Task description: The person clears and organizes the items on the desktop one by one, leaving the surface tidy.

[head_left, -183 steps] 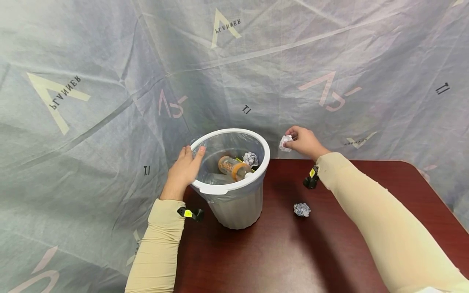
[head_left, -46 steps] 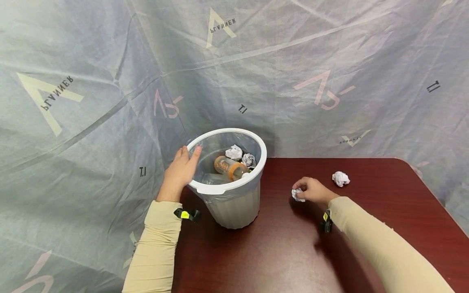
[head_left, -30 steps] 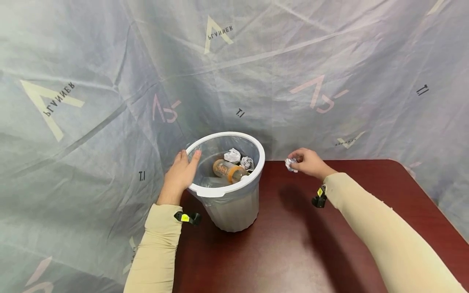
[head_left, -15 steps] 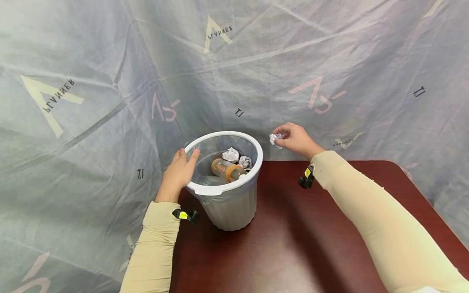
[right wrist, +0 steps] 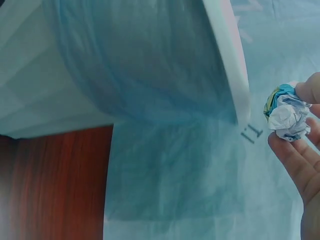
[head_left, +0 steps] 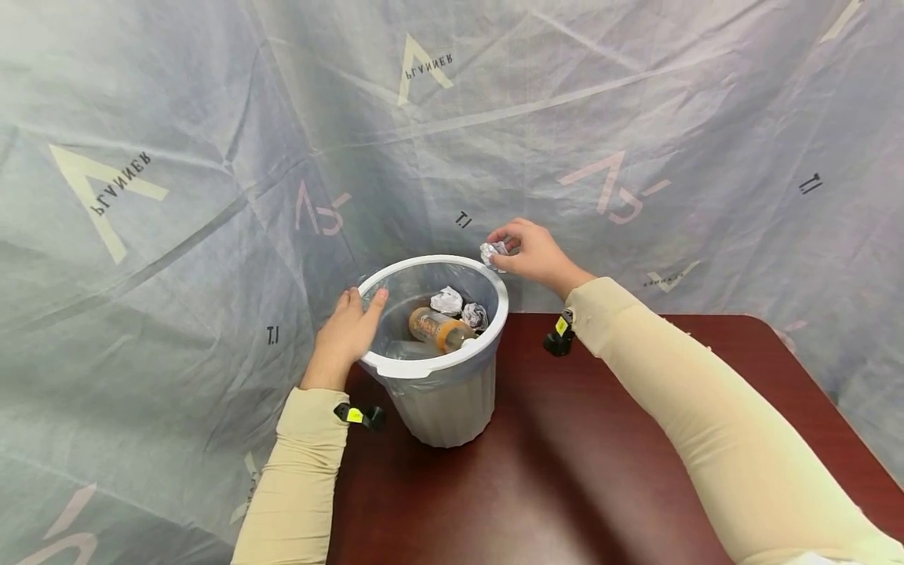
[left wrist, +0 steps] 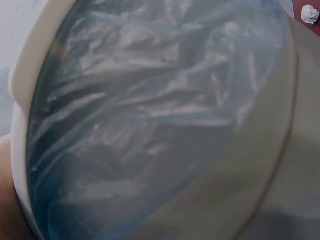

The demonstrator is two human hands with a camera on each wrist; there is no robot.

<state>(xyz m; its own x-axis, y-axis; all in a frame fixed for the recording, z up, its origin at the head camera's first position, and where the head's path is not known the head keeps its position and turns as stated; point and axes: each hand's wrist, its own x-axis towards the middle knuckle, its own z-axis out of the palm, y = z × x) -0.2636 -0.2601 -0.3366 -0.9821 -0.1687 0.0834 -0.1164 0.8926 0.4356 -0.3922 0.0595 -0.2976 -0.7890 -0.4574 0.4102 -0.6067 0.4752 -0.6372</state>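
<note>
My right hand (head_left: 533, 253) pinches a crumpled paper ball (head_left: 493, 255) above the far right part of the trash bin's rim. The right wrist view shows blue and yellow print on this paper ball (right wrist: 287, 117), held between thumb and fingertips. My left hand (head_left: 346, 337) rests against the near left side of the white trash bin (head_left: 445, 408), its thumb and fingers at the rim. Inside the bin, lined with a clear bag (left wrist: 150, 90), lie an orange-labelled plastic bottle (head_left: 439, 328) and two crumpled paper balls, one white (head_left: 446, 300) and one greyer (head_left: 475, 315).
The bin stands on a dark red table (head_left: 565, 471), close to a grey cloth backdrop (head_left: 565, 118). Another paper ball (left wrist: 310, 14) lies on the table in the left wrist view; my right sleeve (head_left: 678, 392) covers that area in the head view.
My right hand has lifted a paper ball off the table and carried it up and left to the bin's rim. One more paper ball lies in the bin than at first. The left hand stays put.
</note>
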